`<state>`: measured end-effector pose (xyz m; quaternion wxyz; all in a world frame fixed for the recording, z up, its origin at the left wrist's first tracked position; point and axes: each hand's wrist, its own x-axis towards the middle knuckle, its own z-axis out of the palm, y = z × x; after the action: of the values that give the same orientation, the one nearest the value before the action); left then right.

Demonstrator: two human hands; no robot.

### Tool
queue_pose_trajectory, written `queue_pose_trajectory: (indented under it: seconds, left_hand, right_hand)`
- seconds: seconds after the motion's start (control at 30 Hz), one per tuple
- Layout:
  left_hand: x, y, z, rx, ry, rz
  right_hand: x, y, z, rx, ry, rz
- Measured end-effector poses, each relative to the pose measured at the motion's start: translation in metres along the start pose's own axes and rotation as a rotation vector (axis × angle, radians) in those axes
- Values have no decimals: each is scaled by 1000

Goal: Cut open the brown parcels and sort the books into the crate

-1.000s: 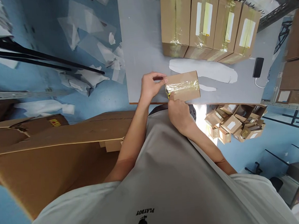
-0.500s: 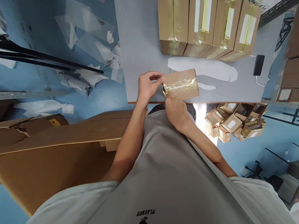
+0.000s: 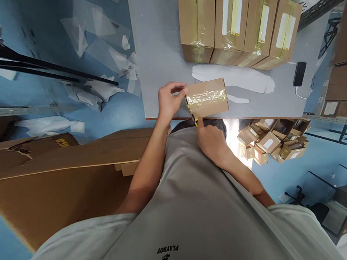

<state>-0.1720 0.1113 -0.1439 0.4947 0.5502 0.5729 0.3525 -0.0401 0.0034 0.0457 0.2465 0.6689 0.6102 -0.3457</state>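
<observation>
A small cardboard box (image 3: 208,88) with shiny clear tape across its top lies near the front edge of the grey table (image 3: 157,37). At its far left corner, my left hand (image 3: 169,100) grips the cardboard between thumb and fingers. My right hand (image 3: 211,140) is closed around a small yellow cutter (image 3: 196,122), mostly hidden by the fingers, with its index finger stretched along it. The cutter's tip is at the box's near left corner, where a blade is too small to make out. Behind the box lies a white paper sheet (image 3: 231,73).
Several taped cartons (image 3: 228,22) stand in a row at the back of the table. A phone (image 3: 299,74) with a white cable lies on the right. Below the table are a pile of opened boxes (image 3: 268,140) and, left, a large open carton (image 3: 63,198).
My right hand has moved down and slightly right along the box's left end, and the yellow cutter now shows. My left hand keeps its hold while the view shifts slightly.
</observation>
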Motion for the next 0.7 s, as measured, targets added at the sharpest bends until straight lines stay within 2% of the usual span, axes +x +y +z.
queue_pose_trajectory:
  seconds: [0.07, 0.17, 0.2, 0.27, 0.33, 0.4, 0.57, 0.63, 0.7]
  left_hand:
    - [-3, 2, 0, -6, 8, -5]
    - [-8, 7, 1, 1, 18, -14]
    - [-9, 9, 1, 10, 20, -20]
    - [-10, 11, 3, 34, 24, -35]
    - [-9, 13, 4, 58, 29, -42]
    - [-7, 13, 4, 72, 36, -33]
    - [-6, 26, 7, 171, 24, 55]
    - [-9, 39, 16, 250, -22, 146]
    - [-14, 52, 31, 312, -134, 249]
  right_hand:
    - [-2, 30, 4, 92, 109, 101]
    - [17, 82, 16, 318, 441, 314]
    - [28, 97, 21, 407, 539, 343]
    - [48, 117, 33, 605, 574, 307]
    - [62, 124, 45, 744, 545, 279]
    - [65, 120, 56, 808, 529, 273]
    - [55, 105, 72, 835, 515, 266]
    - [52, 104, 75, 808, 496, 267]
    - [51, 107, 75, 751, 492, 258]
